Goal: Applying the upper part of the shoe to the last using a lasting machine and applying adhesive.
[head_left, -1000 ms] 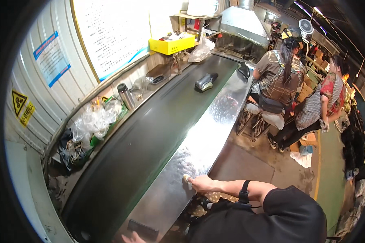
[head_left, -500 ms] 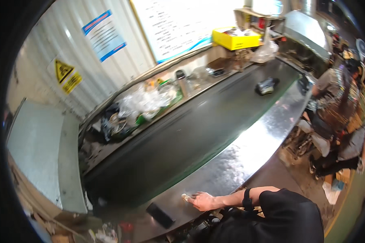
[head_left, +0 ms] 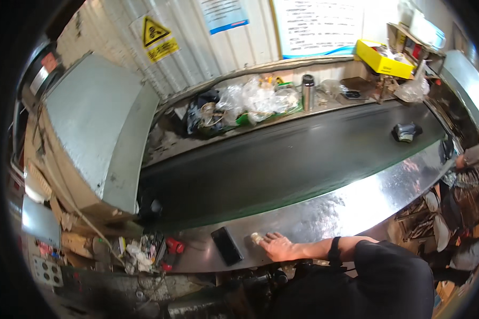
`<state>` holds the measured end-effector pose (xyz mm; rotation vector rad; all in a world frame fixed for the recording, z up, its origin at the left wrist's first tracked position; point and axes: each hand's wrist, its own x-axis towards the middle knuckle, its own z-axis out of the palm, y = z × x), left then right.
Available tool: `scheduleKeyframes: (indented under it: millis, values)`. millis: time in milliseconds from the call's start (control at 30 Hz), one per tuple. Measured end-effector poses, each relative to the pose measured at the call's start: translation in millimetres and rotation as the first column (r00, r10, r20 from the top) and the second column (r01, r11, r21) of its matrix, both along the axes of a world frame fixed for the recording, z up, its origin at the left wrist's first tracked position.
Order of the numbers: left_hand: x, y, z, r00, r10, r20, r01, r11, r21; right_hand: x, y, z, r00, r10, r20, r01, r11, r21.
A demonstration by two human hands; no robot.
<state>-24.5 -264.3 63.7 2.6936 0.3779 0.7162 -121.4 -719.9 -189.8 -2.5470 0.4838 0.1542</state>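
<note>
A workshop wall of corrugated metal is running along the far side, hung with a yellow warning sign [head_left: 155, 35] and paper notices, and below it a long dark conveyor belt [head_left: 282, 165] is curving from left to right, edged on the near side by a shiny steel table [head_left: 351, 210]. One hand [head_left: 278, 247], seemingly the right hand since its forearm is coming in from the right with a dark band at the wrist, is lying flat and unclenched on that steel rim, its fingertips touching a small pale scrap or cloth [head_left: 256, 237]; the other hand is not showing. Just left of it a black phone-like slab [head_left: 227, 245] is lying on the steel. By the look of it the hand is wiping or pressing at the rim, and sliding the pale scrap along would call for steady downward pressure. Far right on the belt a dark grey object [head_left: 407, 131] is sitting alone; bags [head_left: 255, 98], a steel flask [head_left: 308, 92] and a yellow tray [head_left: 379, 57] are crowding the far ledge.
</note>
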Motion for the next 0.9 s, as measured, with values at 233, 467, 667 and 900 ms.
scheduleKeyframes:
  millis: [233,467,667,900]
  values:
    - [20.2,25.6,9.3,0.986,-0.028,0.163,0.124,0.778,-0.617,-3.7,-15.7,23.4,0.998,-0.036,-0.043,0.043,0.985,0.165]
    - [8.0,24.7,-28.9,0.998,-0.039,0.045,0.05,0.135,-0.99,-11.7,5.4,75.4,0.984,-0.168,-0.052,0.176,0.949,0.263]
    - [-6.7,-69.4,-79.3,0.818,-0.573,-0.046,-0.168,-0.161,-0.972,36.9,27.4,67.3,0.97,-0.178,0.162,-0.101,0.31,0.945]
    - [12.5,-158.1,-137.0,0.618,-0.76,-0.2,-0.547,-0.233,-0.804,10.9,4.6,104.7,0.899,-0.437,-0.023,-0.094,-0.244,0.965]
